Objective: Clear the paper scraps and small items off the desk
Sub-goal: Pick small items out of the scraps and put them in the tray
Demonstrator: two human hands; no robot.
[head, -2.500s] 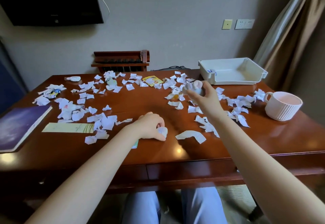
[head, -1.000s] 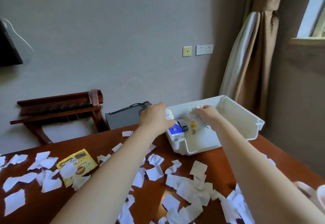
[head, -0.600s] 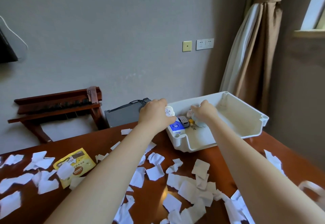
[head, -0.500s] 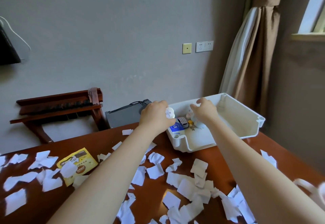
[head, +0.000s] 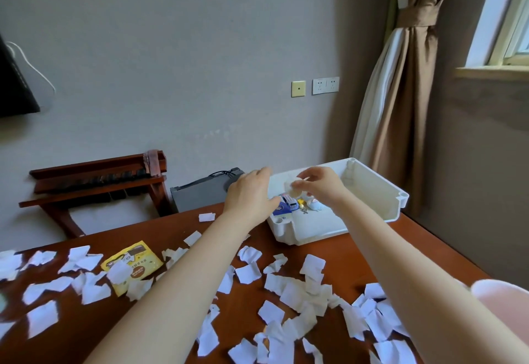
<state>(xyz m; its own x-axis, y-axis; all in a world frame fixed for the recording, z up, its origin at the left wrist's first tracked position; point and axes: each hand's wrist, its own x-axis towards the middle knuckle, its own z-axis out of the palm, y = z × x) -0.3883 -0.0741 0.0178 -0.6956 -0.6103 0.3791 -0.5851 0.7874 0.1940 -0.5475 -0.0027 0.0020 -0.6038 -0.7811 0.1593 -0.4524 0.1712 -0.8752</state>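
The right hand [head: 322,187] pinches a small white item [head: 291,188] between thumb and fingertips, holding it above the near-left corner of the white tray [head: 372,192]; the left hand [head: 250,196] hovers just beside it with fingers loosely extended, and nothing shows in its grip, though its palm is hidden; beneath the hands, in that corner, lie a toy car [head: 291,205], a blue-and-white box [head: 281,209] and other small bits too blurred to name; the paper scraps [head: 292,292] lie scattered on the desk [head: 357,249] below both forearms and away to the left hand's side, some over a yellow packet [head: 133,263]; most of the job looks undone; the pinched item seems light and rigid, so a fingertip hold at its rim should do, released low so it does not bounce; the scraps are thin, limp and flat against the wood, so they would likely be easier swept into a pile with a flat palm, then gathered in a loose fist, since single pieces resist picking and drift away.
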